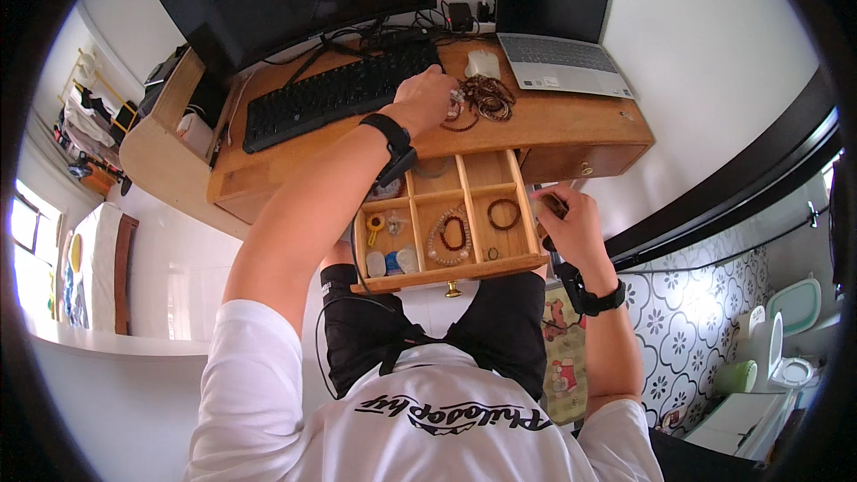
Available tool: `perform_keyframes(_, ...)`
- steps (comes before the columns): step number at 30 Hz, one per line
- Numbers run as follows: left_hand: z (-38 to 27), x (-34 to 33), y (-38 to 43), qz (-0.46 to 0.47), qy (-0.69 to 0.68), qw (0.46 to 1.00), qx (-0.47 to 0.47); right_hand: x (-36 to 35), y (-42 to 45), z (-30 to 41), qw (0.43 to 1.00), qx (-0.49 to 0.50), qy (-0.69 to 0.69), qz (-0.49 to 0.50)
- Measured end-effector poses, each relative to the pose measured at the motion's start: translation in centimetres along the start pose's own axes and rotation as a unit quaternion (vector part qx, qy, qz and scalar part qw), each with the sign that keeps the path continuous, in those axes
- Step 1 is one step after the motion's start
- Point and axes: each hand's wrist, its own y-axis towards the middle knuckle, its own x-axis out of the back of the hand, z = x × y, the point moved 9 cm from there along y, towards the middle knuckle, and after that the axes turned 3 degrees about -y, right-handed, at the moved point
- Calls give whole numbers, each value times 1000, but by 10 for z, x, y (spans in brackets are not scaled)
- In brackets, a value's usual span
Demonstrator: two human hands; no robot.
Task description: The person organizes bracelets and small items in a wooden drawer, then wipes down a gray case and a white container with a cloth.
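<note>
My left hand (428, 100) reaches over the desk top, fingertips at a pink-and-white beaded bracelet (456, 106); whether they grip it is hidden. Beside them lies a heap of brown bead strings (492, 97). Right of the pulled-out wooden drawer (445, 276), my right hand (574, 224) holds a small dark brown object (554, 205), partly covered by the fingers. In the divided drawer lie a pale bead necklace (432, 241), a dark red bracelet (454, 234) inside its loop, a brown bracelet (503, 214) and a small ring (493, 254).
A black keyboard (335, 97), a white mouse (483, 64) and a laptop (562, 63) stand on the desk, with a monitor (301, 0) behind. A yellow trinket (375, 226) lies in the drawer's left compartment. A thin black cable (321, 341) hangs by my lap.
</note>
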Motion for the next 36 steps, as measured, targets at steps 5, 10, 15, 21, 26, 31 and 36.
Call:
perform_keyframes(5,19,-25,21,7,92,995,32,0,-9,-3,999,-16,32,22)
perform_keyframes(10,3,1,8,-5,-34,999,35,10,-18,-17,990,-69,119,12)
perform_keyframes(15,33,14,15,-60,-203,977,-9,1,-19,-22,987,-72,143,10)
perform_keyframes(21,30,41,1,-54,-304,951,-27,8,-11,-26,987,-53,150,-10)
perform_keyframes(26,12,60,-18,-54,-358,932,-12,25,19,21,992,34,118,-28)
perform_keyframes(31,-2,70,-26,-99,-354,929,-44,4,78,60,992,47,112,35)
perform_keyframes(36,-20,73,-35,-90,-348,929,-87,-13,140,90,980,107,143,89)
